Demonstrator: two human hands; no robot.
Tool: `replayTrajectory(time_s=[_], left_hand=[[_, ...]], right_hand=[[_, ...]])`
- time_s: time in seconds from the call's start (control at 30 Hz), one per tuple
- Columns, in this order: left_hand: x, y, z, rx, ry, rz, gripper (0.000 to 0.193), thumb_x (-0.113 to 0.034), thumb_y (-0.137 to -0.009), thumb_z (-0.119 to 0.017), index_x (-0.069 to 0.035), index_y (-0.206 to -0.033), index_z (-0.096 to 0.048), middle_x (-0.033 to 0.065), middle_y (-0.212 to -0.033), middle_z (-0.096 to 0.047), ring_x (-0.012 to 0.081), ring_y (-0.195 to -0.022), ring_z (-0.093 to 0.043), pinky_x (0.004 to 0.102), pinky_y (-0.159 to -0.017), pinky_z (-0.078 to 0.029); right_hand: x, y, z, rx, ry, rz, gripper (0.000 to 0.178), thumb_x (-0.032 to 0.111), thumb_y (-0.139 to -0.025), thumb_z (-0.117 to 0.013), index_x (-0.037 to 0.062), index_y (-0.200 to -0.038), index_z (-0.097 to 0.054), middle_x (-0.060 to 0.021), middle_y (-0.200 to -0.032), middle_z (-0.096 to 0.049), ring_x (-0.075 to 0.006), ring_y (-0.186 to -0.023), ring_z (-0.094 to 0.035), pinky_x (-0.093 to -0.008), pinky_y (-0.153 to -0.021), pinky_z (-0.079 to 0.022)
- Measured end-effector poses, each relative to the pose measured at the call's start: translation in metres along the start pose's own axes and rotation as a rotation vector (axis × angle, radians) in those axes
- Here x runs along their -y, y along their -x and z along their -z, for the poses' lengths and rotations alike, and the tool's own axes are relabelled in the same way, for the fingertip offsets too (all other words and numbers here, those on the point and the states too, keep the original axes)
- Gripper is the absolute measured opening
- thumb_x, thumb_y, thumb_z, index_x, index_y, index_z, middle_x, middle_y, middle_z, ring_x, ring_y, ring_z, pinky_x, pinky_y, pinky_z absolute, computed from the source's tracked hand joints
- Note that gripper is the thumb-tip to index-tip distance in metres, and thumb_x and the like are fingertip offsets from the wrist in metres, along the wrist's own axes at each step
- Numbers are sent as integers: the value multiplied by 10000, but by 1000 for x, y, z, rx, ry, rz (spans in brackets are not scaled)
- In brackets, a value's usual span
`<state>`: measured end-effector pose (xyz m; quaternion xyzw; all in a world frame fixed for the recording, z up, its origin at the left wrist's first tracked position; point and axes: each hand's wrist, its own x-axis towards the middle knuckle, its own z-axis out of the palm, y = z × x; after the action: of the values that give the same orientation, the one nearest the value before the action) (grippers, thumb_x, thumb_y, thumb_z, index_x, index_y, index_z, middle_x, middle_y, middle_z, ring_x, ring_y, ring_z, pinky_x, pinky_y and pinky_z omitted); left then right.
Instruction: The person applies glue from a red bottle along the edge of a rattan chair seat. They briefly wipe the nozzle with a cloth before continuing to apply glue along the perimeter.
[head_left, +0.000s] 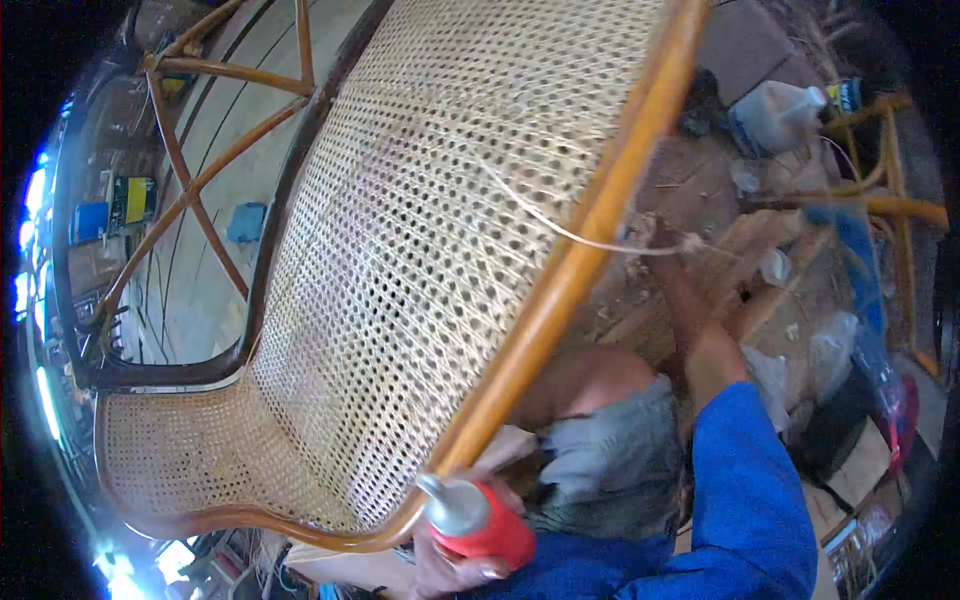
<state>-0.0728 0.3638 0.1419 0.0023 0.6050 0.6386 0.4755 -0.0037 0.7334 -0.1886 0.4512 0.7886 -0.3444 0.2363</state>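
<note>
A chair frame of bent, varnished wood point(590, 235) leans across the view, filled with woven cane webbing point(430, 210). At its lower edge my left hand point(440, 570) is closed round a red squeeze bottle point(495, 535) with a grey top. A loose pale strand point(545, 218) comes out of the webbing and crosses over the wooden rail to the right. My right hand point(662, 243) is beyond the rail, close to that strand. Its fingers are dark and blurred, so whether they grip the strand cannot be told.
Behind the webbing on the left stands another frame with crossed wooden bars point(190, 190). A whitish plastic jug point(775, 118) lies at the upper right beside more bent wooden parts point(895, 205). Clear plastic wrapping point(835, 345) and a small white cup point(775, 267) are on the cluttered floor.
</note>
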Motion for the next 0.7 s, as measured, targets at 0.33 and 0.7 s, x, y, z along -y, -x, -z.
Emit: replayTrajectory(time_s=[0.33,0.7], left_hand=[[-8,-27,-23,186,-805,-143,867,-350,-559,-853,-17,-1224,-407,137,-1118,-547,249,-1042,-543,373,-892,-435],[16,-34,-74,137,-1065,-322,662,-293,-682,-737,-73,-1210,-405,162,-1032,-563,338,-947,-572,408,-791,-481]], right_hand=[[21,28,-30,141,-151,-70,285,185,-850,-564,-18,-1046,-527,-97,-753,-568,-200,-590,-521,-369,-550,-442],[43,305,107,117,-872,180,270,187,-869,-535,14,-1075,-554,-45,-895,-610,-136,-837,-550,-306,-767,-443]])
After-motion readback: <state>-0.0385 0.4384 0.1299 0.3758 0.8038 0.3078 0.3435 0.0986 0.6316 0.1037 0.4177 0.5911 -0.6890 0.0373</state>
